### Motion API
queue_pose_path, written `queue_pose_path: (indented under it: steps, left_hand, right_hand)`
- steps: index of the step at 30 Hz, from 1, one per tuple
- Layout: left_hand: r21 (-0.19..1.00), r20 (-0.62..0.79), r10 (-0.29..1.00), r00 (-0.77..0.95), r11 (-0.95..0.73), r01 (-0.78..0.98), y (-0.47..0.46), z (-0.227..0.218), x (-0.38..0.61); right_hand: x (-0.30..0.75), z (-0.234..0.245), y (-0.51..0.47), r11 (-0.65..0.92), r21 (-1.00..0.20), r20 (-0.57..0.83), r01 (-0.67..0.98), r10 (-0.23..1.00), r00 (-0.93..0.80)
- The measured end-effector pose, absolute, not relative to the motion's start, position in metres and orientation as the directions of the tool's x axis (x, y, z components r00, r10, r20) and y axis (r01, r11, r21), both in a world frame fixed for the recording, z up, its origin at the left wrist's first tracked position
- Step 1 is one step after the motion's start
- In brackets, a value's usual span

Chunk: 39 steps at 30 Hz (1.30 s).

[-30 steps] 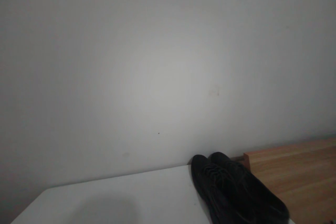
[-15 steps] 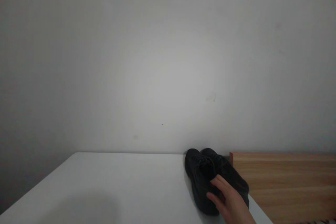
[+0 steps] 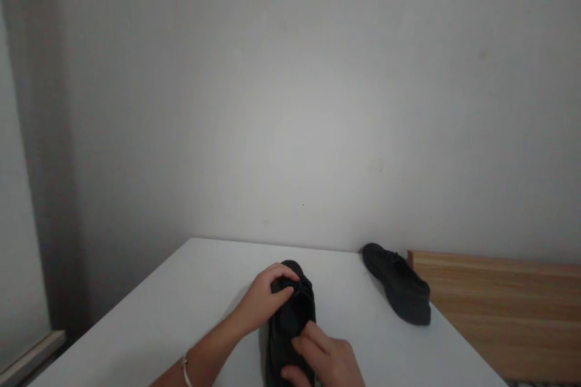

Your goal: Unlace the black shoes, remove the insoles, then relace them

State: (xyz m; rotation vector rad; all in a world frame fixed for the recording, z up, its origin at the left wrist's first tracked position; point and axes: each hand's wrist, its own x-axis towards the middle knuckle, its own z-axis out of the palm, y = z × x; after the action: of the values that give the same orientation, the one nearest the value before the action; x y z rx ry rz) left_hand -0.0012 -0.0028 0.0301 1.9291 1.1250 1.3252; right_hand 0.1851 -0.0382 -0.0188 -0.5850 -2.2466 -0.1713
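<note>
A black lace-up shoe (image 3: 293, 311) stands on the white table in front of me, its toe toward the wall. My left hand (image 3: 267, 296), with a bracelet at the wrist, is closed on the shoe near the laces, thumb and fingers bent over them. At the right side of the opening, toward the heel, my right hand (image 3: 324, 354) grips the shoe with curled fingers. Part of the heel is cut off by the picture's lower edge. The second black shoe (image 3: 397, 284) rests by the table's right edge, touched by neither hand.
The white table (image 3: 213, 278) backs against a grey wall (image 3: 290, 103). Beyond its right edge is a wood-grain board (image 3: 490, 308). A pale ledge (image 3: 36, 354) shows at the lower left.
One shoe has come away from its pair to the left, to the middle of the table. My left hand has entered the view, and both hands now hold that shoe.
</note>
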Motion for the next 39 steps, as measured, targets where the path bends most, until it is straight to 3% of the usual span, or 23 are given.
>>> queue_pose_path:
  steps: [3, 6, 13, 25, 32, 39]
  left_hand:
    - [0.771, 0.537, 0.837, 0.109, -0.539, 0.339, -0.006, 0.025, 0.001]
    - [0.716, 0.626, 0.777, 0.064, -0.606, 0.345, -0.007, 0.016, 0.006]
    - [0.689, 0.673, 0.739, -0.009, -0.623, 0.370, -0.003, -0.006, 0.011]
    - [0.688, 0.655, 0.756, 0.010, -0.602, 0.405, 0.016, -0.011, 0.011]
    - [0.744, 0.631, 0.776, -0.001, -0.605, 0.283, 0.025, -0.025, 0.012]
    - [0.811, 0.584, 0.809, -0.067, -0.584, 0.033, 0.017, -0.030, 0.016]
  right_hand:
    - [0.186, 0.011, -0.047, 0.899, -0.313, 0.739, 0.306, 0.433, -0.517]
    - [0.192, 0.025, -0.035, 0.824, -0.496, 0.800, 0.275, 0.556, -0.224]
    - [0.186, -0.004, 0.003, 0.855, -0.489, 0.826, 0.172, 0.518, -0.223]
    - [0.166, -0.023, 0.012, 0.851, -0.490, 0.865, 0.189, 0.502, -0.019]
    - [0.164, -0.028, 0.014, 0.846, -0.501, 0.861, 0.181, 0.508, 0.011]
    - [0.161, -0.026, 0.016, 0.836, -0.543, 0.840, 0.074, 0.542, 0.039]
